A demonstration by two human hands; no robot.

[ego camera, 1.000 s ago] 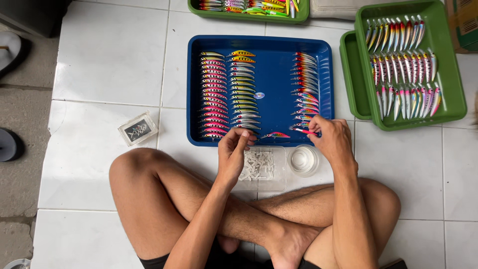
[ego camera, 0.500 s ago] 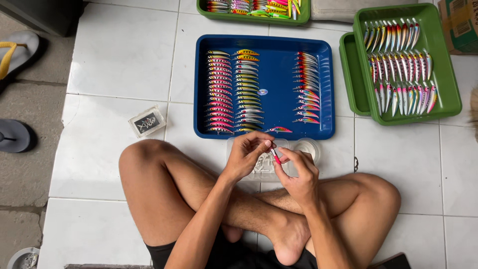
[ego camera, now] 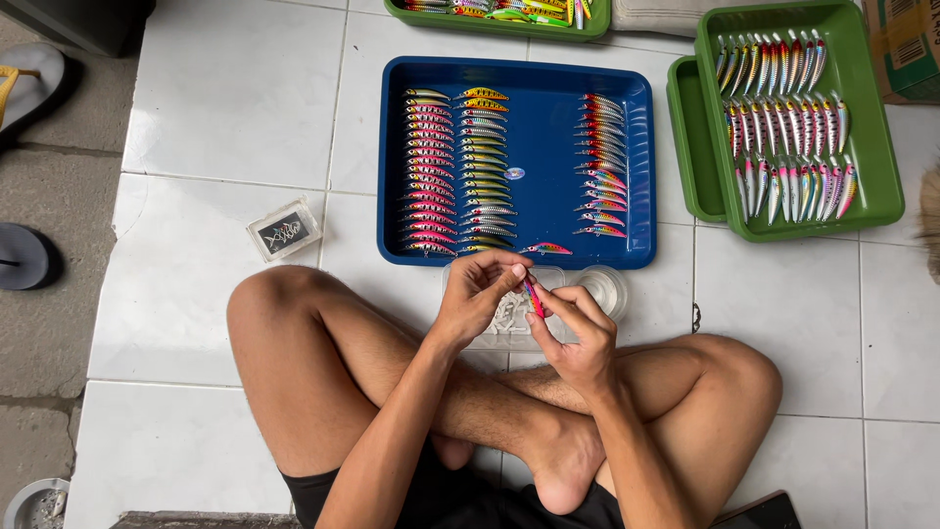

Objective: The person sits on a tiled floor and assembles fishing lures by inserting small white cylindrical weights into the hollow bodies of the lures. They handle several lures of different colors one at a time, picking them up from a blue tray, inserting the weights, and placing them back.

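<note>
Lure [ego camera: 532,294], pink, stands near upright between both hands, right hand [ego camera: 578,333] pinching its lower half, left hand [ego camera: 477,294] fingers closed at its top end, equally close.

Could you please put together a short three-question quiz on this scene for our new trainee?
1. True or false: the left hand and the right hand both grip one pink fishing lure.
2. Which tray lies directly ahead of the hands? A. blue tray B. green tray C. a red tray
3. Fill in: a single lure lies apart from the rows at the blue tray's ____ edge.

Key: 1 true; 2 A; 3 near.
</note>
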